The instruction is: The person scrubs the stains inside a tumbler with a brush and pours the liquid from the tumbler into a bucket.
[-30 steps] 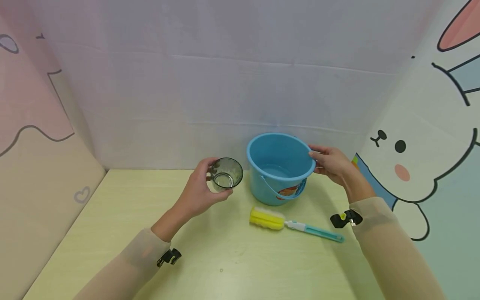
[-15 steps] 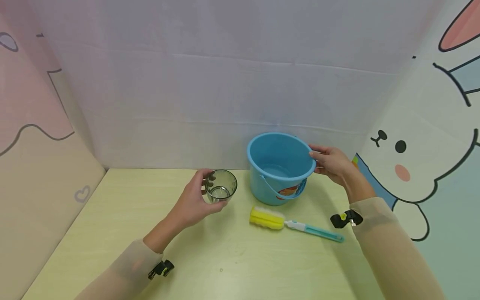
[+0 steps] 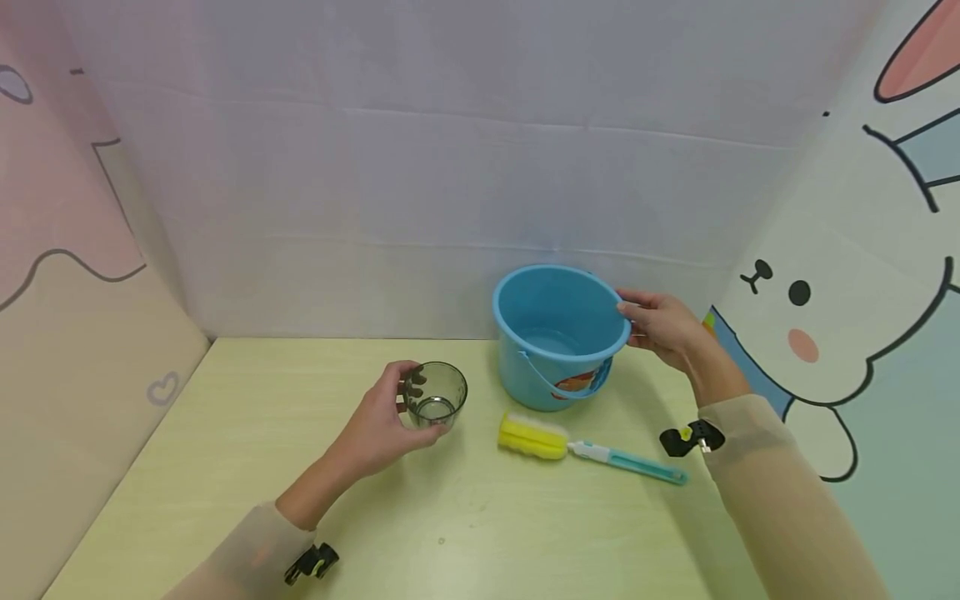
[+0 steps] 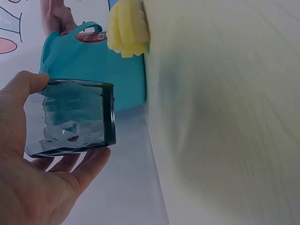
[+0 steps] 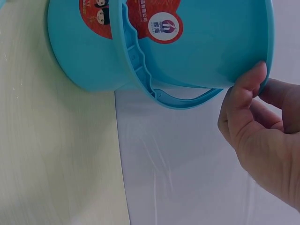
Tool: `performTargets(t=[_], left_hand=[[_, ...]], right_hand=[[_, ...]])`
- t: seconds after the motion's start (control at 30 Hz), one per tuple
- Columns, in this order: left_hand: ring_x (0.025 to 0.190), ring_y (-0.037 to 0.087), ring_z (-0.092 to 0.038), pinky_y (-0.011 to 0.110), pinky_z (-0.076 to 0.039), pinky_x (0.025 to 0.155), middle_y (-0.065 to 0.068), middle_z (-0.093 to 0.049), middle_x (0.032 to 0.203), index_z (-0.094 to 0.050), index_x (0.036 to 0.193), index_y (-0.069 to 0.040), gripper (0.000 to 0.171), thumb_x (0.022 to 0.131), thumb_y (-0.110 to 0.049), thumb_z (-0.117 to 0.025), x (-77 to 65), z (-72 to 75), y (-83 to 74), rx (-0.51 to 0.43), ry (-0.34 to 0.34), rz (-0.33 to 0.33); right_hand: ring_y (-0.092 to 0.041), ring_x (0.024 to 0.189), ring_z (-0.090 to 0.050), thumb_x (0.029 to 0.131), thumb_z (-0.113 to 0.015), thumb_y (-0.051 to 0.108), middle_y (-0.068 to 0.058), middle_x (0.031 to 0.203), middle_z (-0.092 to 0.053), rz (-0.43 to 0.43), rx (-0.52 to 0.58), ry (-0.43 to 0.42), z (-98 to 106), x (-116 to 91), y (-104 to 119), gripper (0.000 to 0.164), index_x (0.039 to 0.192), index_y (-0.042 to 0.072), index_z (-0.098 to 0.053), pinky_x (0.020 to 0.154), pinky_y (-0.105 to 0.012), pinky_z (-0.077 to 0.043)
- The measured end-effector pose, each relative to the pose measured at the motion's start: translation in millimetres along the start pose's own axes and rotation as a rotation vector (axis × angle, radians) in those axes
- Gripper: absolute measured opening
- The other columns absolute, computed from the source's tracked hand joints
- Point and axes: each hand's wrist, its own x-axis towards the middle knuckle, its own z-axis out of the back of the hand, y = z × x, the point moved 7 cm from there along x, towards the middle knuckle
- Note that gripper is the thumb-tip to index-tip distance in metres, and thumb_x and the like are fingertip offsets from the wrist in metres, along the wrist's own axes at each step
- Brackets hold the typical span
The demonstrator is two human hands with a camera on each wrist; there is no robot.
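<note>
My left hand (image 3: 371, 429) grips a smoky grey drinking glass (image 3: 437, 398), thumb on the near side and fingers round the far side. In the left wrist view the glass (image 4: 70, 117) is held clear of the tabletop, with its faceted wall showing. A blue plastic bucket (image 3: 528, 379) stands upright at the back, its handle hanging down at the front. With thumb and fingers, my right hand (image 3: 663, 329) pinches the bucket's right rim, as the right wrist view shows on the bucket (image 5: 206, 51) close up. The bucket's inside shows only its bare floor.
A cleaning brush with a yellow sponge head (image 3: 532, 437) and a white and teal handle (image 3: 637, 464) lies in front of the bucket. The pale wooden table (image 3: 450, 517) meets a white cloth backdrop (image 3: 375, 183) behind. Cartoon-printed panels border both sides.
My left hand has brought the glass leftward and toward me, lower in the head view, away from the bucket. The right hand, bucket and brush have stayed put.
</note>
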Motion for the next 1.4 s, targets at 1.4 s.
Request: performTargets(t=[1.4], left_hand=[[0.121, 0.031, -0.062, 0.049, -0.055, 0.103, 0.017, -0.058, 0.137, -0.045, 0.144, -0.005, 0.092, 0.075, -0.032, -0.099, -33.3, -23.4, 29.1, -0.059, 0.118, 0.102]], right_hand=[[-0.013, 0.093, -0.068, 0.114, -0.052, 0.027, -0.021, 0.146, -0.052, -0.006, 0.013, 0.005, 0, 2, -2, 0.059, 0.168, 0.012, -0.032, 0.079, -0.025, -0.059]])
